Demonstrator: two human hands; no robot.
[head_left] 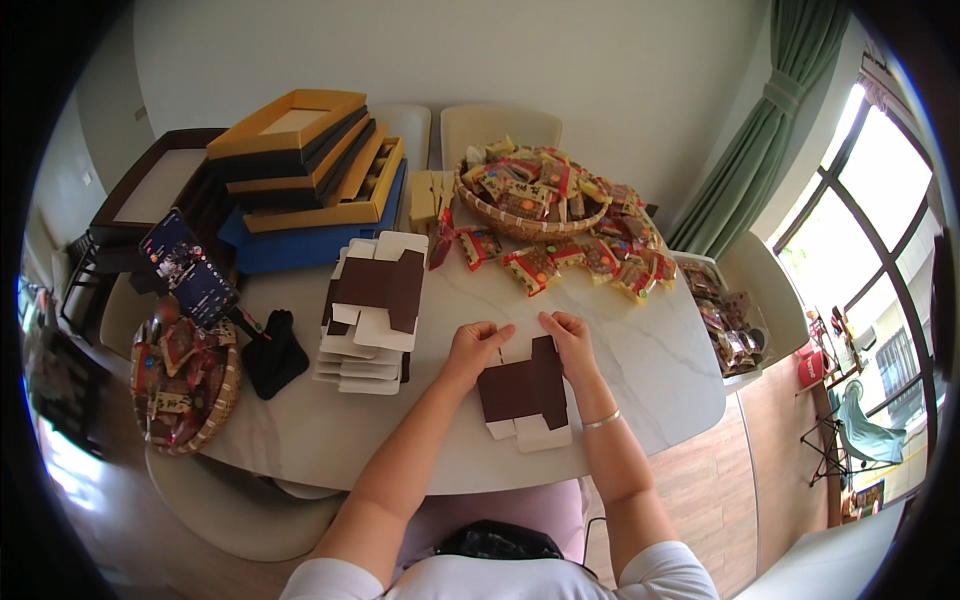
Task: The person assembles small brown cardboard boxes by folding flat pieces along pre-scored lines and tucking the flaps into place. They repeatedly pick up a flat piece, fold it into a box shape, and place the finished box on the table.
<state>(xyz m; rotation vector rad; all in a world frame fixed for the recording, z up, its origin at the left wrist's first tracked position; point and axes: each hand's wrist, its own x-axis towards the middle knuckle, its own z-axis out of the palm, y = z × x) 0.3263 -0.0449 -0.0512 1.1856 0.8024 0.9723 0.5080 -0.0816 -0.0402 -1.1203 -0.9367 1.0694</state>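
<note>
A flat, unfolded cardboard box (515,388), dark brown with white flaps, lies on the marble-patterned table in front of me. At its far left corner, my left hand (476,352) is closed with thumb and forefinger together on the white far flap. My right hand (569,342) pinches the same flap at the far right, with a bangle on its wrist. Parts of the flap are hidden behind my fingers. Left of my hands stands a stack of similar flattened boxes (375,282), brown and white.
Beyond my hands, a wicker basket (530,222) overflows with wrapped snacks (532,268). Yellow and black trays (290,140) are piled at the far left. A phone (190,270) on a stand and a smaller basket (218,410) are left. A white bin (735,378) sits beyond the right edge.
</note>
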